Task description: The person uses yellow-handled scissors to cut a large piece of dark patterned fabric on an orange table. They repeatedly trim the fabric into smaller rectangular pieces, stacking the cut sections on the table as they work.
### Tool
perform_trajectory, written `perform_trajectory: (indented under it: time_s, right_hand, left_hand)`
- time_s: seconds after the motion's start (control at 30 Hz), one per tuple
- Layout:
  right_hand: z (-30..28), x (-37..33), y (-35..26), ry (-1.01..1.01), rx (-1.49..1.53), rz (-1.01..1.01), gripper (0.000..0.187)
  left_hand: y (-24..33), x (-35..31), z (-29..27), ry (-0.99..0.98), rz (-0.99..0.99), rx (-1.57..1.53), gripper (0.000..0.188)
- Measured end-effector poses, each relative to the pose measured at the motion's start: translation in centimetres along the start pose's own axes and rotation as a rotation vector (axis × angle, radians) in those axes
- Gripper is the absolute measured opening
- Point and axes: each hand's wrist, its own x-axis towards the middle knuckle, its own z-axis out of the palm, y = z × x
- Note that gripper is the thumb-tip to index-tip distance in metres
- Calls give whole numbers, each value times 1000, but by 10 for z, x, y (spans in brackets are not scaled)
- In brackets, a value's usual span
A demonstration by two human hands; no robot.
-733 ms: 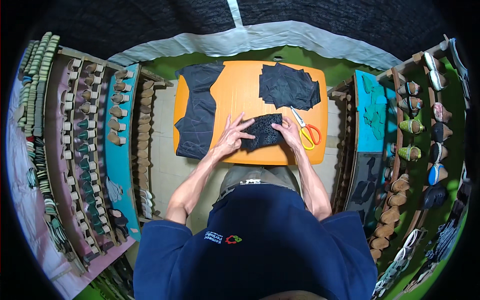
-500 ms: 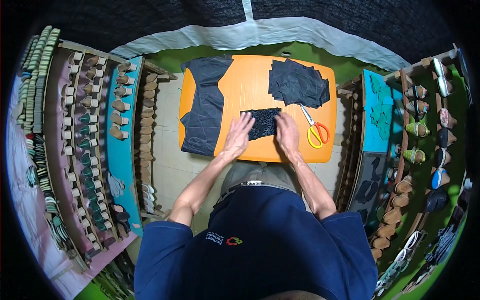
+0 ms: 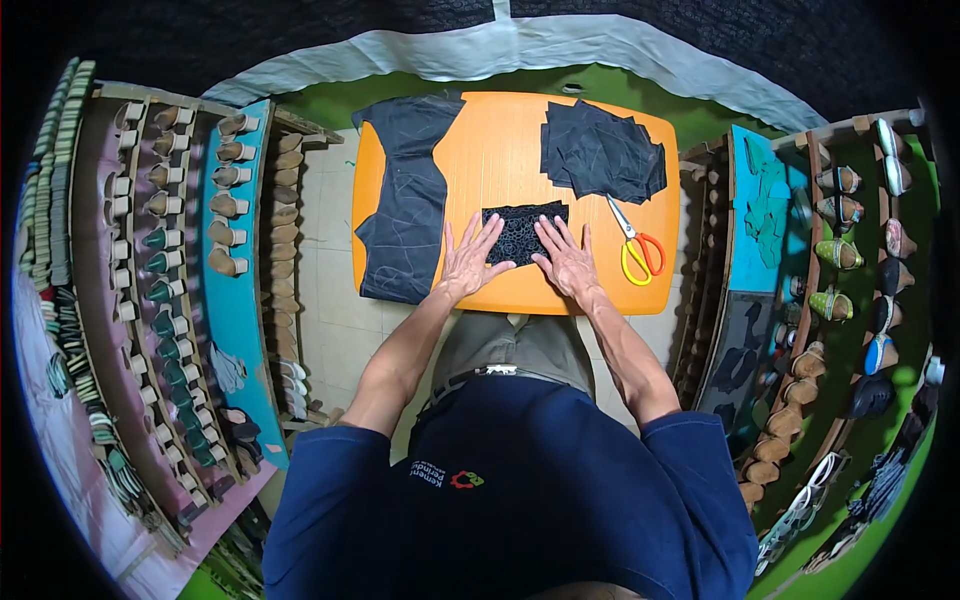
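A small piece of black lace-like patterned fabric [image 3: 516,238] lies near the front edge of the orange tabletop [image 3: 495,140]. My left hand [image 3: 466,264] rests flat at its left side, fingers spread and fingertips on the fabric. On the opposite side my right hand [image 3: 568,266] presses down the same way, its fingers stretched out. Scissors [image 3: 641,256] with one yellow and one red-orange handle lie right of my right hand, blades pointing away. Behind them sits a loose pile of dark cut fabric pieces [image 3: 602,152]. A long dark cloth [image 3: 404,205] with pale marked lines covers the table's left side.
Racks of shoe lasts [image 3: 228,207] stand on the left, with turquoise boards among them. To the right are more racks holding lasts and shoes [image 3: 838,254]. A dark curtain with a white lower band [image 3: 430,55] hangs behind the table.
Both hands have flattened onto the lace fabric, the right one moving from its upper right edge onto its right side. The fabric now looks narrower. The whole view has shifted slightly.
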Motion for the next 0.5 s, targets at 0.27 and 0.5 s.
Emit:
perform_trajectory:
  time_s: [0.27, 0.5]
  right_hand:
    - [-33, 39, -11, 91, 35, -28, 40]
    - [-65, 83, -10, -119, 80, 34, 77]
  left_hand:
    - [0, 2, 0, -32, -43, -23, 100]
    - [39, -4, -19, 179, -138, -141, 80]
